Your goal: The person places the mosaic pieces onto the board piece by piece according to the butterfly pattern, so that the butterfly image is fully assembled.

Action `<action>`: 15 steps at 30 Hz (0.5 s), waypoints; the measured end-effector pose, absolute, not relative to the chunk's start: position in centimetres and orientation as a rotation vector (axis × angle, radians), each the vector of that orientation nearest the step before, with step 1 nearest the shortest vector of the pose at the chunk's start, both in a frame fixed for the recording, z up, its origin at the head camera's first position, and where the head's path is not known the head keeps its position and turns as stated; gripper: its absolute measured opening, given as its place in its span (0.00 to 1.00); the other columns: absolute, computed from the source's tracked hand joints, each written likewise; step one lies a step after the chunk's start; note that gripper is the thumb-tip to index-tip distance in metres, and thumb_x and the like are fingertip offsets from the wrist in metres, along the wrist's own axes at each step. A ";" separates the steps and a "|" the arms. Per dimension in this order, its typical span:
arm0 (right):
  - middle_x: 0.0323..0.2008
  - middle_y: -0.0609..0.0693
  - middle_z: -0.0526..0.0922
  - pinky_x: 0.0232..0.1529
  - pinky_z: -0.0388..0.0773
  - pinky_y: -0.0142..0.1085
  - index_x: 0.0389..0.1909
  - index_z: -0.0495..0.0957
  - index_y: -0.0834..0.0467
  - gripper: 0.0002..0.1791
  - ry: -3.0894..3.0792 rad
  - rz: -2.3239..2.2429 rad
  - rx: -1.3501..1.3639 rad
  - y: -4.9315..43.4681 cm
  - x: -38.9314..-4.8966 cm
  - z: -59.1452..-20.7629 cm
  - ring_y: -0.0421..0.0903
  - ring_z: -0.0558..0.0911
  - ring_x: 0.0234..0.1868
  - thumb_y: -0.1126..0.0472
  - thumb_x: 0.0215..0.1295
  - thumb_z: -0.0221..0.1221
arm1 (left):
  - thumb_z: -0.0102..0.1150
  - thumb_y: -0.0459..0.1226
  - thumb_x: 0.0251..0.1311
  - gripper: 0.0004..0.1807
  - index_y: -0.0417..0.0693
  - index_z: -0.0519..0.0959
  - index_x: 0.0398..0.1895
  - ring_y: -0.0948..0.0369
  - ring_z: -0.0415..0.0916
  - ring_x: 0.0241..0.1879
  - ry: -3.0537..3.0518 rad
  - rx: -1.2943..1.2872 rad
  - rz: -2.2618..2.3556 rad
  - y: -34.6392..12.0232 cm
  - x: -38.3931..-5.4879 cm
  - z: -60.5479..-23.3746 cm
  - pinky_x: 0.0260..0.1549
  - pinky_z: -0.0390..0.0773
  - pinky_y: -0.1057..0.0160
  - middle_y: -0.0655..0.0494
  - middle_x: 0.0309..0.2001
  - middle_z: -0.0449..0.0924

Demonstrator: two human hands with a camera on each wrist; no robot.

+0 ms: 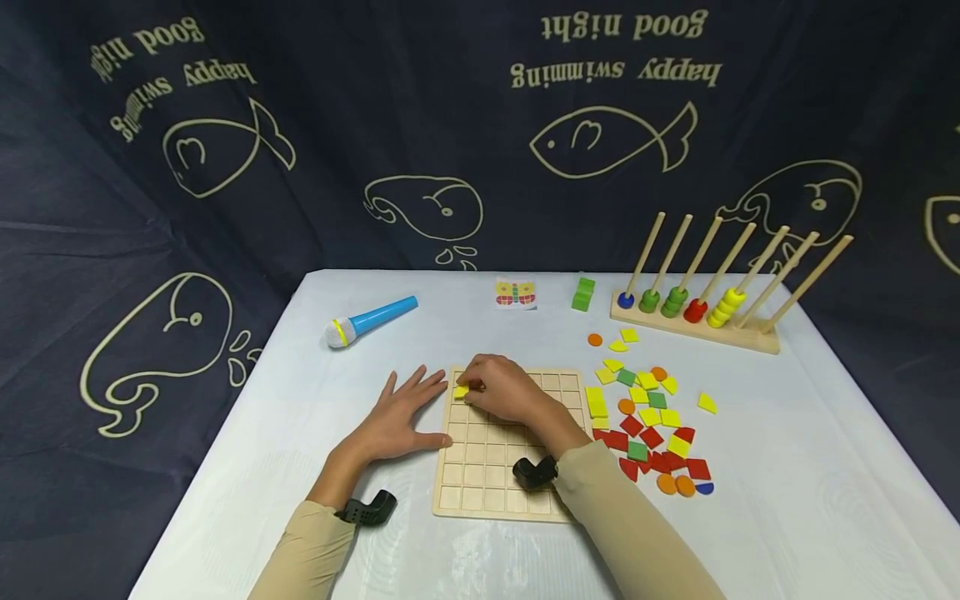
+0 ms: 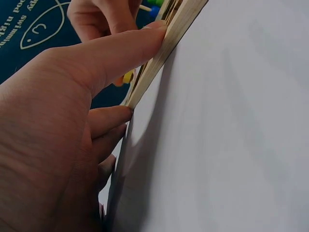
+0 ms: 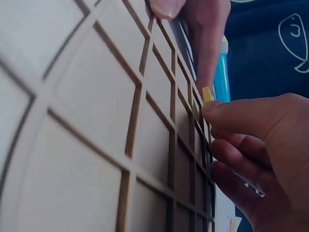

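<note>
A wooden grid board [image 1: 474, 475] with shallow square cells lies flat on the white table. Over its far left corner, my right hand [image 1: 506, 390] pinches a small yellow square tile [image 1: 460, 392]; the right wrist view shows this tile [image 3: 207, 93] between thumb and fingers, tilted up. My left hand [image 1: 393, 423] lies spread at the board's left side. In the left wrist view, the left thumb [image 2: 128, 46] touches the wooden rim, and a fingertip meets the rim further along. Whether the tile touches a cell's floor cannot be made out.
Loose yellow, red, green, orange and blue pieces [image 1: 651, 436] lie right of the board. Behind are a butterfly picture card [image 1: 515, 293], green pieces [image 1: 582, 294], a blue toy microphone [image 1: 384, 315] and a peg stand with coloured beads [image 1: 697, 323]. A dark printed cloth hangs behind the table.
</note>
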State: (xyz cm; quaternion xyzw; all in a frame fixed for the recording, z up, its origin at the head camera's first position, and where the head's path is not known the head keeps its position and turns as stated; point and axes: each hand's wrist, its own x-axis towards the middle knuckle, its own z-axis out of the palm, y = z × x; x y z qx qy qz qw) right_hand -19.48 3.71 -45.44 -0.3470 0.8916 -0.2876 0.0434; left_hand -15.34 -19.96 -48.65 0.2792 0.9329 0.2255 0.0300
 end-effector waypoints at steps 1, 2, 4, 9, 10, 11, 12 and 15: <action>0.42 0.45 0.81 0.50 0.74 0.38 0.46 0.85 0.56 0.12 2.727 -0.864 -1.066 3.5 -19.5 -45.5 0.41 0.78 0.44 0.61 0.60 0.65 | 0.61 0.67 0.48 0.51 0.49 0.64 0.71 0.51 0.42 0.73 2.873 0.863 0.699 -19.9 -15.3 -48.6 0.66 0.33 0.39 0.58 0.73 0.54; 0.42 0.45 0.81 0.50 0.74 0.38 0.46 0.85 0.56 0.12 2.727 -0.854 -1.069 3.4 -19.5 -45.5 0.41 0.78 0.44 0.61 0.60 0.65 | 0.61 0.67 0.48 0.51 0.49 0.64 0.71 0.51 0.43 0.73 2.870 0.864 0.702 -19.9 -15.3 -48.6 0.66 0.33 0.39 0.58 0.73 0.54; 0.42 0.44 0.81 0.50 0.74 0.38 0.46 0.85 0.55 0.12 2.728 -0.831 -1.064 3.2 -19.5 -45.7 0.41 0.78 0.44 0.61 0.60 0.65 | 0.61 0.67 0.48 0.51 0.48 0.64 0.71 0.50 0.43 0.73 2.865 0.869 0.703 -19.8 -15.3 -48.5 0.66 0.33 0.38 0.58 0.73 0.54; 0.42 0.44 0.80 0.49 0.74 0.37 0.45 0.85 0.54 0.12 2.728 -0.808 -1.041 3.2 -19.5 -46.0 0.41 0.77 0.44 0.59 0.60 0.66 | 0.61 0.67 0.48 0.51 0.48 0.63 0.71 0.50 0.43 0.73 2.866 0.870 0.695 -19.8 -15.3 -48.5 0.66 0.33 0.38 0.57 0.73 0.54; 0.42 0.44 0.80 0.49 0.74 0.37 0.44 0.86 0.54 0.11 2.726 -0.812 -1.039 3.2 -19.5 -46.0 0.41 0.77 0.44 0.59 0.61 0.66 | 0.61 0.67 0.48 0.51 0.48 0.63 0.71 0.50 0.42 0.73 2.867 0.870 0.693 -19.8 -15.3 -48.5 0.66 0.33 0.38 0.57 0.73 0.54; 0.42 0.44 0.80 0.49 0.74 0.37 0.44 0.86 0.54 0.11 2.724 -0.818 -1.040 3.3 -19.5 -46.0 0.42 0.77 0.44 0.58 0.61 0.66 | 0.61 0.67 0.48 0.51 0.48 0.64 0.71 0.50 0.43 0.73 2.868 0.870 0.698 -19.9 -15.3 -48.5 0.66 0.33 0.38 0.57 0.73 0.55; 0.43 0.44 0.80 0.49 0.74 0.37 0.44 0.86 0.54 0.11 2.722 -0.822 -1.040 3.3 -19.5 -46.0 0.42 0.77 0.44 0.58 0.61 0.66 | 0.62 0.66 0.48 0.51 0.48 0.64 0.71 0.50 0.43 0.73 2.868 0.870 0.702 -19.9 -15.3 -48.5 0.66 0.33 0.38 0.57 0.73 0.55; 0.43 0.44 0.79 0.50 0.74 0.37 0.43 0.86 0.54 0.11 2.714 -0.835 -1.038 3.4 -19.4 -45.9 0.42 0.77 0.44 0.57 0.61 0.66 | 0.61 0.67 0.49 0.51 0.48 0.64 0.71 0.50 0.43 0.73 2.867 0.873 0.706 -19.9 -15.3 -48.5 0.66 0.33 0.38 0.57 0.73 0.55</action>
